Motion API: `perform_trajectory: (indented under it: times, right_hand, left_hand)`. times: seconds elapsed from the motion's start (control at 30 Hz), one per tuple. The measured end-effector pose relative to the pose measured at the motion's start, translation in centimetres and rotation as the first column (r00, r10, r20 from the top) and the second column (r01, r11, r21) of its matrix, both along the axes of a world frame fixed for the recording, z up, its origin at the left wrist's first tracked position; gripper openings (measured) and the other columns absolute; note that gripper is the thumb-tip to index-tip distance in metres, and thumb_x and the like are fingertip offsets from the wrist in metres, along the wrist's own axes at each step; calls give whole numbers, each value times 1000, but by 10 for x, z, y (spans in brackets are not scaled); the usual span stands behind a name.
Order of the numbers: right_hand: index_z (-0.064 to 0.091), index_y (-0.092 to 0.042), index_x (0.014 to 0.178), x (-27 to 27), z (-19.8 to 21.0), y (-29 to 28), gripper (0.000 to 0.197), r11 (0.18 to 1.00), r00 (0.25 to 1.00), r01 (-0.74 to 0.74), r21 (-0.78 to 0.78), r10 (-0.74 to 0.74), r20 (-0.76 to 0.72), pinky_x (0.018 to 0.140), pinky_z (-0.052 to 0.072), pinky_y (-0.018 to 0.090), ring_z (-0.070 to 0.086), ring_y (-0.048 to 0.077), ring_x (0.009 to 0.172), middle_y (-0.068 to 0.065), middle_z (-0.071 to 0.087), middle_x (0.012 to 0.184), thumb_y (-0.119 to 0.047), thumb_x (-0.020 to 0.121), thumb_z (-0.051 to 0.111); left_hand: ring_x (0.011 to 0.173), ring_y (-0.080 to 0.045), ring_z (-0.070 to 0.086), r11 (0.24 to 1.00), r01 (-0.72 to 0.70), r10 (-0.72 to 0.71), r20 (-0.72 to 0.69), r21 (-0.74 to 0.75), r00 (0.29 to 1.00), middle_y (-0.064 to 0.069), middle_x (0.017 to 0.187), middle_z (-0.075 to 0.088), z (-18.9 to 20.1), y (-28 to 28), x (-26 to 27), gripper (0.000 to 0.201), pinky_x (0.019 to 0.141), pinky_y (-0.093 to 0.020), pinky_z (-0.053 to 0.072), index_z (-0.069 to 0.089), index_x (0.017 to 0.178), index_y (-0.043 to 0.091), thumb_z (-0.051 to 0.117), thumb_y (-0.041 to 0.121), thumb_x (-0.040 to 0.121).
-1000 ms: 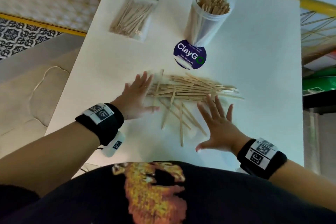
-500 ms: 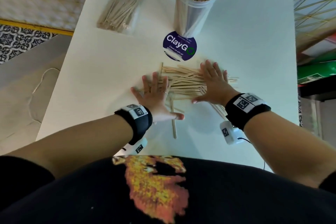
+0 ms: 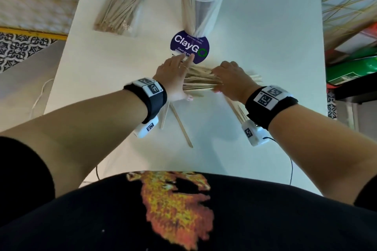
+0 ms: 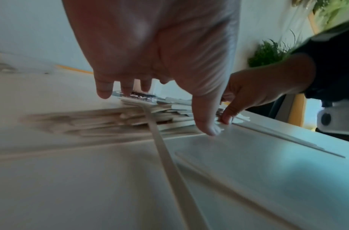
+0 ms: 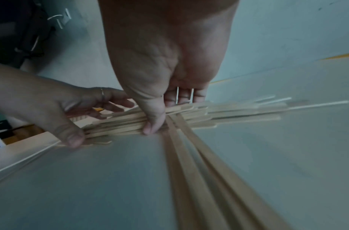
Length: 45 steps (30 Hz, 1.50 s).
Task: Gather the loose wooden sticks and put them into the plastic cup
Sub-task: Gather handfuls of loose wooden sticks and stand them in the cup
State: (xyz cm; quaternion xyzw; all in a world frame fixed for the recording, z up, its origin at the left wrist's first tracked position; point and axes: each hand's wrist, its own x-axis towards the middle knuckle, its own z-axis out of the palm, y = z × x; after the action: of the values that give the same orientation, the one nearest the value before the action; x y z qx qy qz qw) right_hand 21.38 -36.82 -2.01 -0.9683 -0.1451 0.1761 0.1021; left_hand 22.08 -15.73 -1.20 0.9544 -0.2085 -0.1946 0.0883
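My left hand [image 3: 173,76] and right hand [image 3: 229,79] moved in from the pile's near edges and now clamp the loose sticks [image 3: 201,80] between them. Sticks went from scattered to bunched. Right fingers [image 5: 179,97] went from flat to curled over the bundle.

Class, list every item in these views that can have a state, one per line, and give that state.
Plastic cup: upright, holding many sticks.
Zip bag: lying flat, sticks inside.
Stick pile: bunched on the table between both hands.
Stray sticks: loose, outside the pile.
Left hand: fingers straight, pressing the pile's end.
Right hand: fingers curled over the pile, thumb under its near edge.
ClayGo sticker: flat on table.
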Motion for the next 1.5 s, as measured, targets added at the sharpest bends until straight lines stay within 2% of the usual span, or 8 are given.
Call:
perform_trajectory:
  times: [0.37, 0.57, 0.73, 0.83, 1.0, 1.1, 1.3, 1.5]
  right_hand:
    - [47, -1, 115, 15, 21, 5, 27, 967, 984, -177, -183, 174, -32, 74, 42, 40, 55, 39, 100, 19, 51, 115, -1, 88, 45]
    - [44, -7, 111, 27, 43, -11, 28, 989, 992, -92, -114, 80, -101, 75, 49, 41, 60, 35, 91, 16, 59, 104, 3, 85, 39]
    - [43, -11, 104, 23, 54, -21, 11, 981, 968, 177, 79, -159, -192, 67, 34, 31, 49, 27, 77, 8, 53, 84, -9, 94, 49]
    - [49, -16, 107, 13, 54, -12, 12, 869, 900, 403, 285, -321, -294, 66, 35, 29, 48, 18, 72, -3, 53, 83, -15, 95, 49]
    - [45, -14, 98, -2, 46, 29, 4, 431, 739, 672, 602, -335, -585, 49, 29, 26, 33, 12, 52, -2, 41, 67, -16, 98, 48]
    - [44, -18, 86, -6, 42, 55, 15, 318, 742, 670, 671, -292, -603, 41, 28, 21, 30, 10, 45, -1, 35, 60, -22, 98, 51]
    - [53, -19, 67, -2, 39, 79, 28, 74, 665, 720, 690, -359, -655, 46, 24, 29, 28, 14, 46, -1, 39, 54, -30, 81, 75]
    - [59, -12, 67, 4, 34, 79, 26, 40, 569, 768, 639, -499, -653, 42, 40, 22, 45, 14, 38, 2, 51, 51, -26, 87, 67]
  left_hand:
    - [112, -36, 45, 996, 12, -23, 124, 87, 992, -16, 122, 48, -13, 11, 10, 36, 89, -43, 38, 46, 126, 4, 50, 23, 96]
    - [90, -37, 55, 998, -14, 19, 81, -64, 997, -20, 104, 58, -2, 38, 15, 25, 74, -42, 44, 49, 111, 1, 46, 21, 97]
    - [86, -35, 53, 945, -232, 251, 58, -229, 966, -16, 95, 52, 11, 61, 13, 16, 71, -38, 40, 49, 101, 2, 45, 17, 96]
    - [79, -28, 44, 834, -440, 449, -54, -333, 892, -14, 93, 44, 24, 55, 12, 21, 68, -33, 31, 44, 101, 0, 38, 20, 100]
    - [75, -43, 56, 590, -639, 489, -412, -493, 769, -33, 99, 57, 23, 19, 14, 23, 66, -42, 46, 40, 88, 17, 36, 39, 92]
    - [86, -40, 62, 625, -606, 422, -441, -492, 792, -18, 90, 59, 27, -4, 8, 19, 81, -52, 53, 44, 99, 11, 37, 29, 97]
    - [67, -20, 55, 691, -394, 174, -389, -606, 905, -4, 73, 57, 33, -20, -2, 27, 65, -37, 47, 53, 91, 6, 33, 20, 80]
    - [69, -12, 56, 819, -255, 80, -338, -513, 938, 0, 80, 59, 36, -10, 2, 24, 65, -28, 43, 55, 95, 6, 38, 23, 98]
